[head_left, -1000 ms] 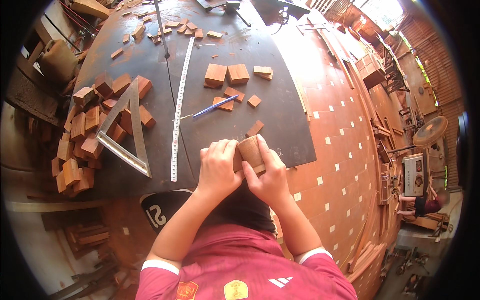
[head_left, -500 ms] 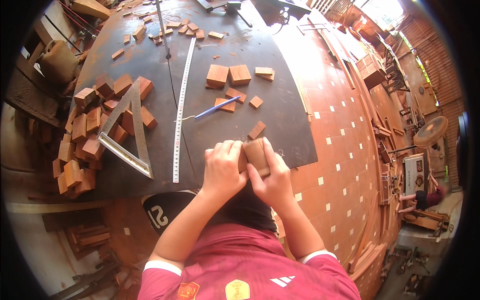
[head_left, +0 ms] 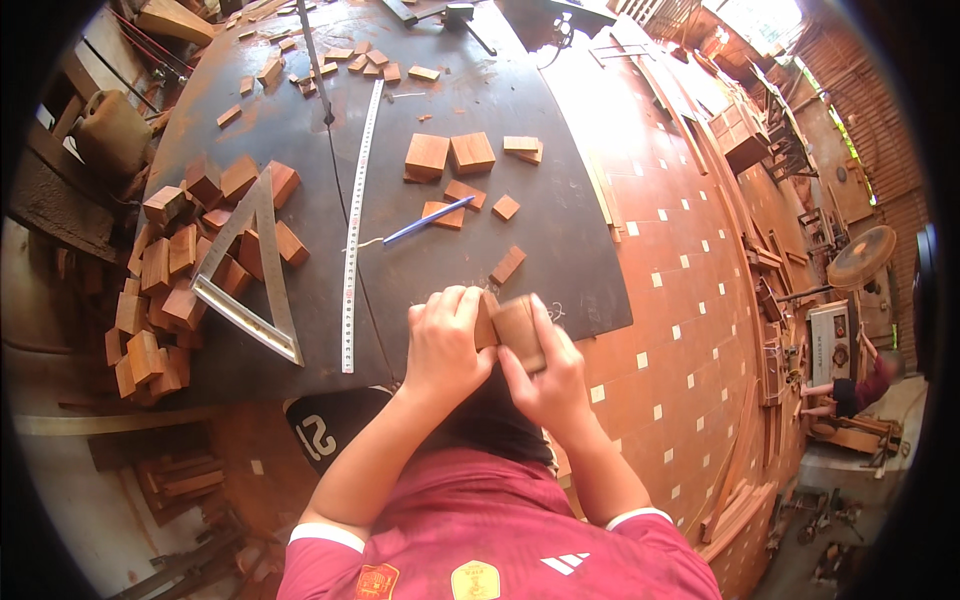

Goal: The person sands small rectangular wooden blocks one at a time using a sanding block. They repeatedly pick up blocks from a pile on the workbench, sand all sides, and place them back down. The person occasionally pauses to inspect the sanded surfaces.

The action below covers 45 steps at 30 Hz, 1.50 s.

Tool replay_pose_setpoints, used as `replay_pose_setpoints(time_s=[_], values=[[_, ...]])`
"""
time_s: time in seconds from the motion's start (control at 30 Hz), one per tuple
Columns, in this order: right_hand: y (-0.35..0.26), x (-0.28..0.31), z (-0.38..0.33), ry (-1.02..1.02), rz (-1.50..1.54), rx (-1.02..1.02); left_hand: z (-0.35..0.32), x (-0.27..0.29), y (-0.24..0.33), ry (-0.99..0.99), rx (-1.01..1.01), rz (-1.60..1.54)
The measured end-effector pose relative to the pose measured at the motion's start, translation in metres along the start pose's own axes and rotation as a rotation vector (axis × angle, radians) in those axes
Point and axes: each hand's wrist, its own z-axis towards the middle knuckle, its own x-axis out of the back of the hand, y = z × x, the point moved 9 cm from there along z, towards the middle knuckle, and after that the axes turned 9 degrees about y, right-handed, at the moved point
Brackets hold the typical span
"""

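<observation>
My left hand [head_left: 447, 335] is closed on a reddish wooden block [head_left: 485, 318], mostly hidden behind its fingers. In my right hand [head_left: 553, 372], fingers and thumb clasp a duller brown block [head_left: 519, 329] with rounded edges, tilted against the wooden block. Both hands are just off the near edge of the dark table. Beyond them lies a small oblong wood piece [head_left: 508, 264]. Farther off, a blue pen [head_left: 428, 220] rests across a flat wood piece [head_left: 441, 214], near two larger square blocks [head_left: 427, 155] [head_left: 473, 152].
A long white ruler [head_left: 358, 220] runs along the dark table [head_left: 560, 230]. To the left, a metal triangle square [head_left: 274, 270] leans over a heap of wooden blocks [head_left: 160, 265]. Small offcuts [head_left: 372, 58] lie at the far end. Another person [head_left: 858, 393] is at far right.
My right hand and its brown block have shifted slightly right and down, and the block is tilted more. My left hand stays nearly in place. The view has shifted a little.
</observation>
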Motion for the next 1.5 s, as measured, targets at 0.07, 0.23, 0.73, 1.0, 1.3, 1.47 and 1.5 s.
replay_pose_setpoints(time_s=[0.07,0.23,0.73,1.0,1.3,1.47,1.5], values=[[-0.001,0.006,-0.011,-0.008,0.011,0.007,0.0,0.001,0.001,-0.004,0.006,-0.01],[0.011,-0.009,0.016,0.018,0.004,-0.026,-0.002,-0.001,0.001,0.031,-0.007,-0.011],[0.031,-0.017,0.028,0.018,0.032,-0.058,-0.003,0.0,0.001,-0.031,0.02,0.001],[0.015,-0.001,0.015,0.009,0.06,-0.009,-0.005,0.043,-0.022,-0.145,-0.07,-0.015],[-0.017,-0.025,0.041,-0.178,0.006,0.201,-0.033,0.052,-0.027,0.202,0.104,0.104],[-0.038,-0.029,0.04,-0.312,-0.061,0.301,-0.03,0.042,-0.026,0.327,0.031,0.0],[-0.048,-0.029,0.035,-0.352,-0.057,0.348,-0.031,0.041,-0.028,0.316,0.031,-0.018]])
